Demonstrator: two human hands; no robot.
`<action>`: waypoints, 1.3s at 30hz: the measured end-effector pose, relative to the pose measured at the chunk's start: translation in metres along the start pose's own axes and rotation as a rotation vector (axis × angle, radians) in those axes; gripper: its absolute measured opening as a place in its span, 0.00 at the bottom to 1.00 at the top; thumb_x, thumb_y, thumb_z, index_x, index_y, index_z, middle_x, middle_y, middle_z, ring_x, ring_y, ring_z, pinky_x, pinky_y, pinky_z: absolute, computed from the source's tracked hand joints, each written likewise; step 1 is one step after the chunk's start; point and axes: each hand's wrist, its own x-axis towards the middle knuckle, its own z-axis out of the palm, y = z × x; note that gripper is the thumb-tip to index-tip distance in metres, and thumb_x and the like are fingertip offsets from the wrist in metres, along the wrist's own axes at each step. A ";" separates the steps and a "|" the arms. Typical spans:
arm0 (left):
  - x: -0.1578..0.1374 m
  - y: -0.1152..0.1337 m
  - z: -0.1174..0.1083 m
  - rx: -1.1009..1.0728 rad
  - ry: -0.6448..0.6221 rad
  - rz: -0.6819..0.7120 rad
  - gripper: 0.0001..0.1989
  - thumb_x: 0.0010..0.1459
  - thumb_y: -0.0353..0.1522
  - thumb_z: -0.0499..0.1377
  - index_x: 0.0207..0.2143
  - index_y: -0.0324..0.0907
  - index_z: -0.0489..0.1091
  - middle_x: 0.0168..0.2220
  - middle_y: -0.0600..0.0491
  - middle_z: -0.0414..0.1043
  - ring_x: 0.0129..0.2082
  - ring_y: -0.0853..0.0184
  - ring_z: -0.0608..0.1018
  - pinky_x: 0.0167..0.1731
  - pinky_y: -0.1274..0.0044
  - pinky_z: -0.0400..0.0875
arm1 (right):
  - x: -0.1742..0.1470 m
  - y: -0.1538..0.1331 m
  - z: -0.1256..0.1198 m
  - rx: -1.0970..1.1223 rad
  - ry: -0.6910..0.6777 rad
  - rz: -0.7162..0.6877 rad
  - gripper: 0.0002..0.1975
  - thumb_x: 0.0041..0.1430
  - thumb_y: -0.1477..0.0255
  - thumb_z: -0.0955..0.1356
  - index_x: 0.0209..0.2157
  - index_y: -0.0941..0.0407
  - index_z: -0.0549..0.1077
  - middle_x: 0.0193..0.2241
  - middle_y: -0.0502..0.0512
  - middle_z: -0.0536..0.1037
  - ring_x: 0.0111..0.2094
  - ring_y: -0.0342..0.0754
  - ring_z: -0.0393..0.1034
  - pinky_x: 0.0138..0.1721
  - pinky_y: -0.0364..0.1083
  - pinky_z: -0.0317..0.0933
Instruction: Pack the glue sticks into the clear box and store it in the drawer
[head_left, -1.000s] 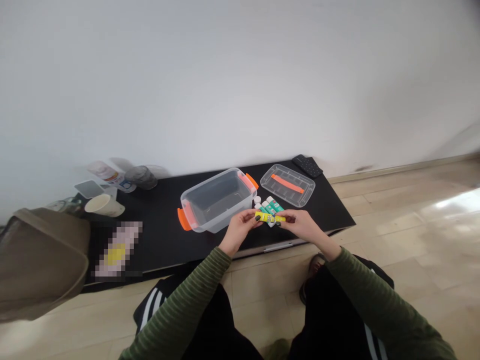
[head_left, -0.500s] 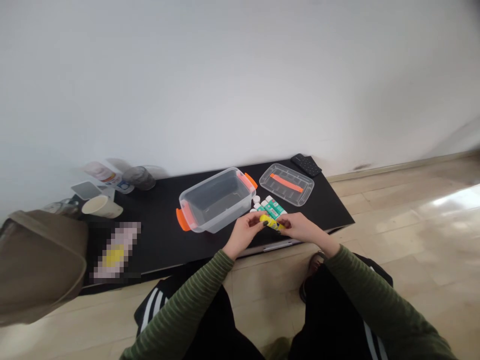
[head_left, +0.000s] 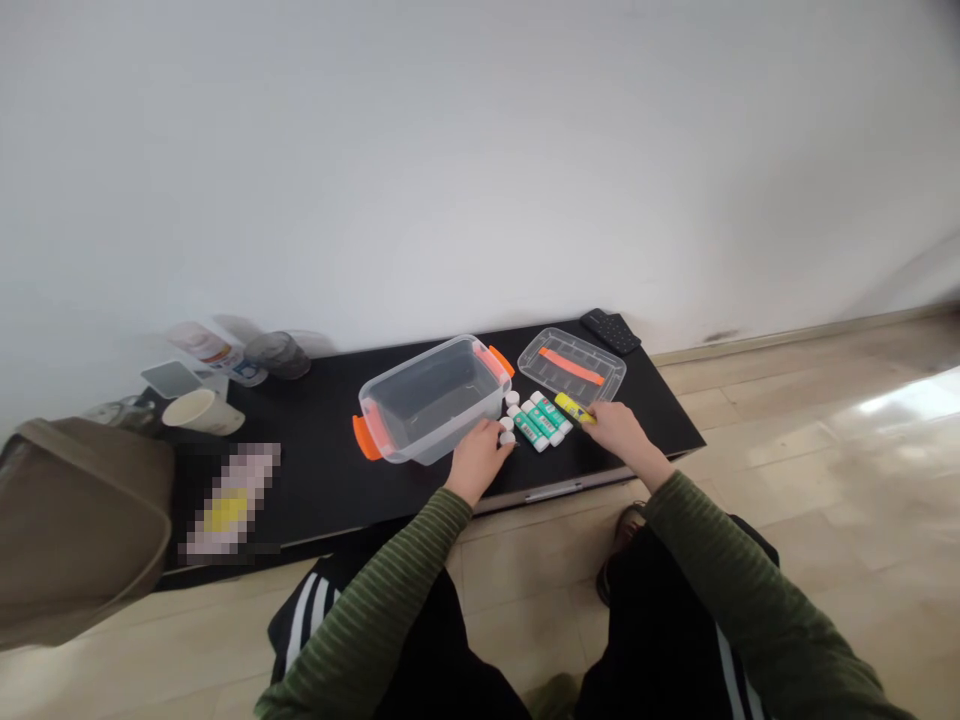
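Observation:
My right hand (head_left: 616, 432) is closed on the lower end of a yellow glue stick (head_left: 573, 407), just above the black table. Several green-and-white glue sticks (head_left: 531, 428) lie side by side to its left. My left hand (head_left: 477, 460) is at the near right corner of a clear plastic box (head_left: 450, 400) with orange latches. Its fingertips are closed at a small white cap (head_left: 508, 438). Another white cap (head_left: 512, 398) lies farther back, beside the box. The fingers partly hide the caps near them.
A clear lid (head_left: 547, 372) with an orange handle lies right of the box, with a black dotted object (head_left: 611, 330) behind it. A paper cup (head_left: 202, 412), a spray can (head_left: 217, 352) and a brown bag (head_left: 82, 530) are at the left. A wall (head_left: 480, 180) borders the table.
My hands have moved apart. The right has carried the yellow glue stick rightward, while the left has let go of it and shifted left to the white caps.

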 end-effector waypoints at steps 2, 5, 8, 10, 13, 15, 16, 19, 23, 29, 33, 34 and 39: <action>-0.002 0.002 0.002 0.048 -0.025 -0.002 0.11 0.61 0.36 0.59 0.43 0.41 0.73 0.43 0.48 0.72 0.41 0.61 0.77 0.38 0.73 0.67 | 0.003 -0.003 0.003 -0.025 -0.040 0.015 0.12 0.61 0.68 0.66 0.42 0.57 0.78 0.42 0.63 0.80 0.44 0.55 0.75 0.41 0.45 0.61; -0.004 0.003 0.004 0.099 -0.042 0.000 0.11 0.62 0.37 0.58 0.44 0.43 0.72 0.45 0.48 0.71 0.43 0.62 0.76 0.39 0.74 0.67 | 0.006 -0.007 0.008 -0.024 -0.056 0.025 0.13 0.63 0.68 0.65 0.44 0.58 0.77 0.42 0.64 0.80 0.46 0.55 0.74 0.42 0.46 0.61; -0.005 0.004 0.007 0.125 -0.058 -0.013 0.11 0.62 0.37 0.57 0.45 0.43 0.71 0.46 0.48 0.70 0.43 0.62 0.76 0.39 0.74 0.67 | 0.005 -0.014 0.010 -0.046 -0.006 0.032 0.15 0.65 0.69 0.64 0.50 0.59 0.73 0.45 0.66 0.77 0.46 0.55 0.74 0.43 0.46 0.62; -0.005 0.004 0.009 0.135 -0.070 -0.015 0.11 0.63 0.37 0.57 0.45 0.43 0.70 0.46 0.49 0.70 0.44 0.62 0.76 0.39 0.74 0.67 | 0.002 -0.019 0.011 -0.068 0.047 0.019 0.16 0.66 0.70 0.62 0.52 0.58 0.70 0.49 0.66 0.74 0.46 0.55 0.74 0.42 0.47 0.62; -0.007 0.005 0.013 0.148 -0.088 -0.007 0.11 0.63 0.37 0.57 0.46 0.43 0.69 0.47 0.48 0.69 0.45 0.62 0.76 0.40 0.74 0.67 | -0.002 -0.027 0.012 -0.066 0.088 -0.044 0.15 0.67 0.69 0.61 0.52 0.56 0.70 0.50 0.63 0.72 0.45 0.54 0.74 0.42 0.46 0.63; -0.008 0.006 0.015 0.157 -0.098 -0.003 0.11 0.63 0.37 0.57 0.45 0.43 0.69 0.47 0.48 0.69 0.45 0.62 0.76 0.40 0.74 0.67 | -0.003 -0.031 0.012 -0.049 0.068 -0.090 0.13 0.67 0.68 0.61 0.50 0.54 0.71 0.49 0.61 0.73 0.45 0.53 0.74 0.42 0.46 0.63; -0.008 0.007 0.015 0.161 -0.103 -0.003 0.11 0.63 0.37 0.56 0.45 0.43 0.69 0.47 0.48 0.69 0.45 0.62 0.75 0.40 0.74 0.67 | -0.003 -0.033 0.012 -0.043 0.048 -0.104 0.13 0.67 0.67 0.61 0.49 0.54 0.71 0.48 0.60 0.74 0.45 0.53 0.74 0.41 0.46 0.63; -0.009 0.008 0.014 0.162 -0.106 -0.002 0.10 0.63 0.37 0.56 0.44 0.43 0.69 0.47 0.48 0.69 0.45 0.62 0.75 0.40 0.74 0.68 | -0.001 -0.039 0.013 -0.046 0.005 -0.103 0.13 0.66 0.66 0.62 0.47 0.54 0.72 0.48 0.60 0.75 0.45 0.54 0.74 0.41 0.47 0.63; -0.010 0.010 0.013 0.151 -0.104 0.004 0.10 0.62 0.37 0.56 0.44 0.43 0.68 0.47 0.47 0.70 0.45 0.61 0.76 0.39 0.74 0.68 | 0.003 -0.045 0.013 -0.061 -0.025 -0.076 0.15 0.66 0.65 0.61 0.47 0.56 0.73 0.48 0.63 0.76 0.46 0.55 0.74 0.42 0.47 0.64; -0.010 0.011 0.013 0.119 -0.101 -0.007 0.09 0.62 0.36 0.56 0.43 0.42 0.68 0.47 0.46 0.70 0.44 0.60 0.76 0.39 0.73 0.68 | 0.008 -0.052 0.015 -0.104 -0.027 -0.023 0.18 0.67 0.63 0.61 0.47 0.58 0.75 0.48 0.66 0.76 0.46 0.57 0.75 0.43 0.49 0.65; -0.009 0.010 0.016 0.105 -0.097 -0.011 0.09 0.62 0.35 0.56 0.43 0.42 0.68 0.46 0.45 0.70 0.45 0.59 0.76 0.40 0.73 0.68 | 0.010 -0.053 0.018 -0.107 -0.015 -0.019 0.19 0.67 0.61 0.62 0.47 0.59 0.75 0.49 0.67 0.76 0.46 0.56 0.75 0.44 0.48 0.65; -0.009 0.009 0.016 0.101 -0.094 -0.010 0.09 0.62 0.35 0.56 0.43 0.42 0.68 0.46 0.45 0.69 0.45 0.59 0.76 0.40 0.72 0.68 | 0.011 -0.053 0.019 -0.104 -0.007 -0.024 0.18 0.67 0.62 0.62 0.47 0.59 0.75 0.49 0.67 0.76 0.46 0.56 0.74 0.44 0.48 0.64; -0.009 0.005 0.015 0.041 -0.061 0.007 0.08 0.60 0.33 0.56 0.41 0.41 0.68 0.45 0.45 0.70 0.44 0.59 0.76 0.42 0.70 0.69 | 0.015 -0.049 0.022 -0.095 0.053 -0.044 0.18 0.68 0.63 0.61 0.49 0.60 0.72 0.50 0.68 0.74 0.49 0.57 0.73 0.44 0.48 0.64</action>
